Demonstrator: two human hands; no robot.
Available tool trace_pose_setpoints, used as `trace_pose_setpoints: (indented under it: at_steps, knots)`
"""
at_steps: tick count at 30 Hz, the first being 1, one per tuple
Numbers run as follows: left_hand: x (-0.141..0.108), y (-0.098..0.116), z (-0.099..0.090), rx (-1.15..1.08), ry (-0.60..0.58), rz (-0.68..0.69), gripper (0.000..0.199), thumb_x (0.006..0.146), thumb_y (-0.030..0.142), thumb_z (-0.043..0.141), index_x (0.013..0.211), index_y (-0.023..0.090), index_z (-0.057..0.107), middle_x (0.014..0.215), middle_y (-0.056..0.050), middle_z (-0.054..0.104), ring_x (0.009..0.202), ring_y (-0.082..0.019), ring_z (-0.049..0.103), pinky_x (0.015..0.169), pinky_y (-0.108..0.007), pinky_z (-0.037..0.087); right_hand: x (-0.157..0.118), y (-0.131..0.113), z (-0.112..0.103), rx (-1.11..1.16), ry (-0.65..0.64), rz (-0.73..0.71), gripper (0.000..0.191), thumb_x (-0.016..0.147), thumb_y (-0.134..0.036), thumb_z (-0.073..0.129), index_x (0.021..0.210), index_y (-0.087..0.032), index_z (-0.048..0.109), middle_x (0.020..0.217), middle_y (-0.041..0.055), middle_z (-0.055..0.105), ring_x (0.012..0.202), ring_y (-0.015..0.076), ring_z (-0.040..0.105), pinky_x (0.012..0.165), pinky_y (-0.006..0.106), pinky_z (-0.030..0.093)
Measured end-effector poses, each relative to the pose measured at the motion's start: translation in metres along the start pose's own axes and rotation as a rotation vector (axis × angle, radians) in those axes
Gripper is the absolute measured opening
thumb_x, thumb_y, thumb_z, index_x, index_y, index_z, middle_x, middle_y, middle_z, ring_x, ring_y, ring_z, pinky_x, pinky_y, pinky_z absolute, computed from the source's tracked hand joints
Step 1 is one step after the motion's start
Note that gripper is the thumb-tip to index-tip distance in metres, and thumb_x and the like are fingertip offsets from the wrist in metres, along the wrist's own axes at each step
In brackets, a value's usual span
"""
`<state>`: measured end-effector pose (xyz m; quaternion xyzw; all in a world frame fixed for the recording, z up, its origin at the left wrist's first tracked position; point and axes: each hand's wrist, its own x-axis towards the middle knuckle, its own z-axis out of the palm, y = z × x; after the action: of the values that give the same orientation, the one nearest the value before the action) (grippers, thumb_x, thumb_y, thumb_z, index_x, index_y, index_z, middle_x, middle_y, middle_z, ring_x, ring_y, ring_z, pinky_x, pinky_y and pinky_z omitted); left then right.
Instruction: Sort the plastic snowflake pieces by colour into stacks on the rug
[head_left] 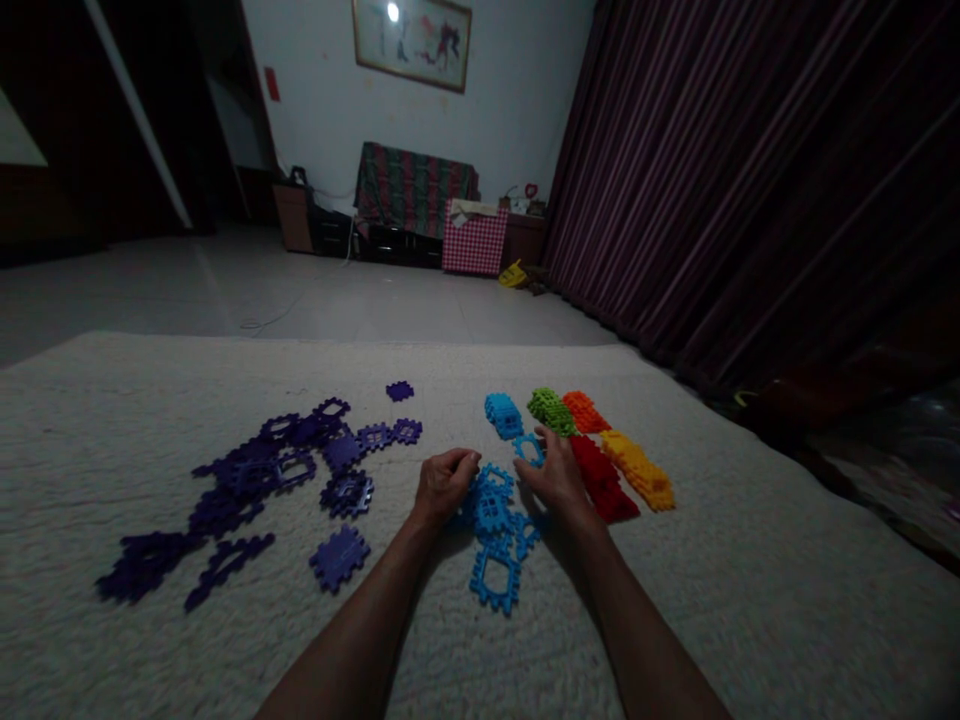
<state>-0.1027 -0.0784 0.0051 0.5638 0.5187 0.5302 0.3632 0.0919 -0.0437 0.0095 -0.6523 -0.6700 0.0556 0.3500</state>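
Loose light-blue interlocking plastic pieces (491,505) lie in a small pile between my hands, several with open window frames. My right hand (556,480) pinches a blue window-frame piece (529,450) between thumb and fingers, just beyond the pile. At the pile's left edge, my left hand (444,485) is closed with its fingers curled in; whatever it holds is hidden. Ahead of my right hand stands a tight row of blue pieces (503,415). A blue square frame (496,578) lies nearest me.
Purple pieces (255,475) spread over the pale mat (225,660) on the left. To the right lie rows of green (551,411), orange (585,411), red (601,480) and yellow pieces (639,470). A purple curtain (697,180) hangs at the right.
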Motion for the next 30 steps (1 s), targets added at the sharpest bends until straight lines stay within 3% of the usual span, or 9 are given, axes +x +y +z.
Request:
trace_pose_setpoints:
  at_steps: [7, 13, 30]
  knots:
    - [0.002, -0.004, 0.001, 0.006, -0.011, 0.002, 0.034, 0.081, 0.042, 0.056, 0.079, 0.015, 0.076, 0.068, -0.002, 0.071, 0.065, -0.016, 0.064, 0.059, -0.024, 0.044, 0.026, -0.012, 0.026, 0.074, 0.104, -0.052, 0.058, 0.073, -0.03, 0.063, 0.128, -0.013, 0.052, 0.117, 0.0163, 0.058, 0.109, 0.0287, 0.057, 0.097, 0.042, 0.047]
    - [0.001, -0.003, 0.001, 0.01, -0.014, -0.002, 0.035, 0.082, 0.043, 0.055, 0.079, 0.014, 0.075, 0.068, -0.003, 0.071, 0.065, -0.017, 0.063, 0.059, -0.025, 0.043, 0.022, -0.008, 0.037, 0.099, 0.215, -0.07, 0.059, 0.074, -0.037, 0.065, 0.128, -0.015, 0.053, 0.116, 0.015, 0.058, 0.11, 0.0301, 0.055, 0.096, 0.045, 0.047]
    - [0.001, -0.005, 0.0, -0.008, -0.031, 0.0, 0.035, 0.083, 0.043, 0.056, 0.079, 0.014, 0.075, 0.069, -0.003, 0.07, 0.066, -0.016, 0.063, 0.061, -0.025, 0.044, 0.024, -0.01, 0.037, 0.086, 0.167, -0.025, 0.063, 0.073, -0.038, 0.067, 0.13, -0.015, 0.052, 0.121, 0.0171, 0.054, 0.113, 0.032, 0.054, 0.096, 0.045, 0.047]
